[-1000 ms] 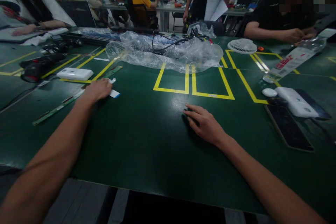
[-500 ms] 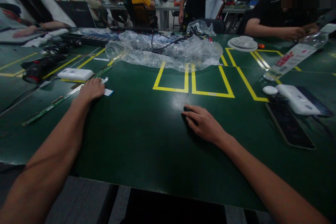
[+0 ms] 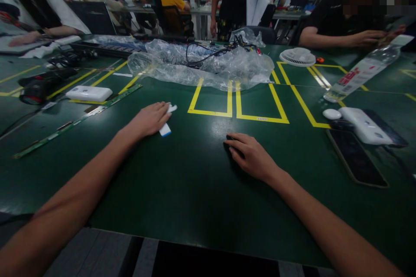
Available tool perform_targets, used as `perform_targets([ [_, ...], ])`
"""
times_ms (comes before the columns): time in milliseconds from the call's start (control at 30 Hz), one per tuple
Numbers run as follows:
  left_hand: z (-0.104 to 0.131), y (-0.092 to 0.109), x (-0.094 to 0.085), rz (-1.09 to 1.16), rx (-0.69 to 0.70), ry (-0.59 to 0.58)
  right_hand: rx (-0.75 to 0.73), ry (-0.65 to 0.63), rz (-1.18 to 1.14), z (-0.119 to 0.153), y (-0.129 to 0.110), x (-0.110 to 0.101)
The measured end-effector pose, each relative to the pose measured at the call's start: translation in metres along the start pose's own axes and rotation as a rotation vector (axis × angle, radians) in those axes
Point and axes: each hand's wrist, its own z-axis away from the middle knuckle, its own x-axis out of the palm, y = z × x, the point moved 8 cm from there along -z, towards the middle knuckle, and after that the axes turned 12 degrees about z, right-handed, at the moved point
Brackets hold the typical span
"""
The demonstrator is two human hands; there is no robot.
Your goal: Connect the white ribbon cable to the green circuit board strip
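My left hand (image 3: 150,119) is palm down over the table, closed on a white flat ribbon cable (image 3: 165,130). One blue-tipped end of the cable sticks out below the fingers and a curled white end shows past the fingertips; its middle is hidden. To the left lies a long, narrow green circuit board strip (image 3: 69,125), apart from the hand. My right hand (image 3: 248,151) rests on the table with fingers curled together. A small dark thing shows at its fingertips, too little visible to name.
Crumpled clear plastic wrap (image 3: 208,67) with black cables lies across the back. A white device (image 3: 89,93) sits at left. On the right are a tilted water bottle (image 3: 360,73), a phone (image 3: 357,158) and a white fan-like grille (image 3: 297,57). Other people sit or stand around.
My left hand has moved right, away from the circuit board strip, carrying the ribbon cable with it. My right hand has stayed nearly still. The view has shifted slightly.
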Motion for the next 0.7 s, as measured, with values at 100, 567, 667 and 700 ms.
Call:
perform_targets([
  [100,0.007,0.112,0.012,0.006,0.308,-0.010,0.024,0.025,-0.006,-0.001,0.001,-0.002],
  [567,0.040,0.200,-0.001,0.171,0.633,0.092,-0.024,-0.100,0.147,-0.002,-0.019,0.005],
  [667,0.015,0.133,-0.018,0.171,0.363,0.152,-0.022,-0.140,0.134,-0.001,-0.017,0.006],
  [700,0.008,0.100,-0.024,0.166,0.229,0.183,-0.020,-0.152,0.129,-0.001,-0.016,0.007],
])
